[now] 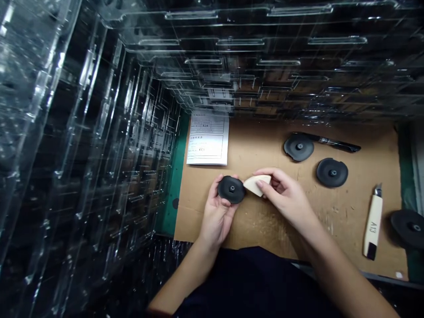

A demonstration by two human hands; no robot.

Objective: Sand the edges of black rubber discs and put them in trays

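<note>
My left hand [217,216] grips a round black disc-shaped part [232,189] by its edge, its small central hub facing up. In my right hand [285,194] is a cream wedge-shaped pad [256,184], pinched between thumb and fingers. The pad's pointed end lies at the right rim of the disc; whether they touch I cannot tell. Further right on the cardboard lie two similar black discs, one [298,147] beside a black marker pen [338,142] and another [332,172] nearer to me.
A cream utility knife [372,223] marked A13 lies on the cardboard sheet [255,145], its blade end pointing away. Another black disc [409,227] sits at the right edge. Printed paper [208,139] lies at the back left. Stacked clear plastic trays [126,110] rise at the left and back.
</note>
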